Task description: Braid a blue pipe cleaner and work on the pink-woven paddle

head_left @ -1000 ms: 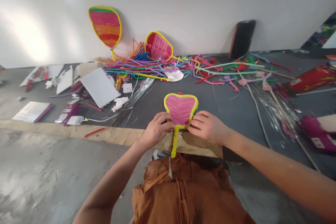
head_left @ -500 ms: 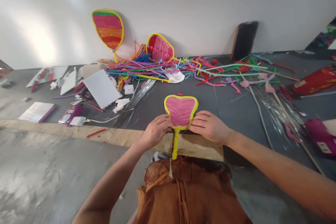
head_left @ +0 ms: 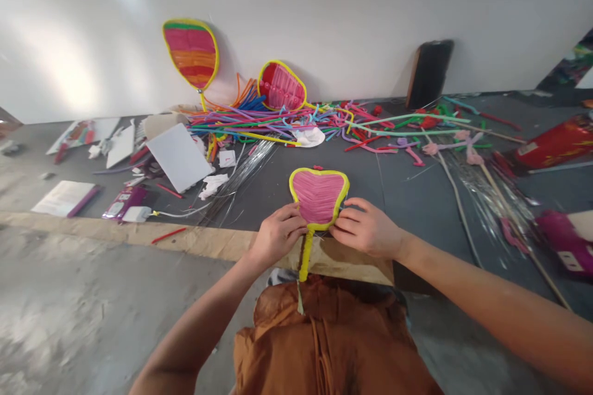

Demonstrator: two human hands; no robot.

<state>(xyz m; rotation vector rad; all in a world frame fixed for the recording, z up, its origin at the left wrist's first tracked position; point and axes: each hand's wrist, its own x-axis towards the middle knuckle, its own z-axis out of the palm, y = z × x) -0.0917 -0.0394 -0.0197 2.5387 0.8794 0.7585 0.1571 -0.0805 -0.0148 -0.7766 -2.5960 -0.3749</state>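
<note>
A small hand fan [head_left: 319,196] with a pink face, a yellow fuzzy rim and a yellow handle lies flat at the table's front edge. Its handle points toward my body, and a pale tassel [head_left: 300,299] hangs from the end. My left hand [head_left: 280,233] is closed on the fan's lower left rim, thumb and fingers pinching it. On the lower right rim, my right hand [head_left: 364,227] grips with bent fingers. The fingertips of both hands partly cover the edges. A small red bit [head_left: 318,167] sits just beyond the fan's top.
Many coloured pipe cleaners [head_left: 278,123] lie heaped along the wall. Two finished-looking fans [head_left: 192,52] and a phone [head_left: 430,74] lean there. White card [head_left: 180,157], a purple box [head_left: 124,202] and a charger [head_left: 137,213] are left; a red container [head_left: 556,143] is right.
The fan's handle end has swung slightly left. My right hand has shifted a little down along the rim; my left hand remains nearly where it was.
</note>
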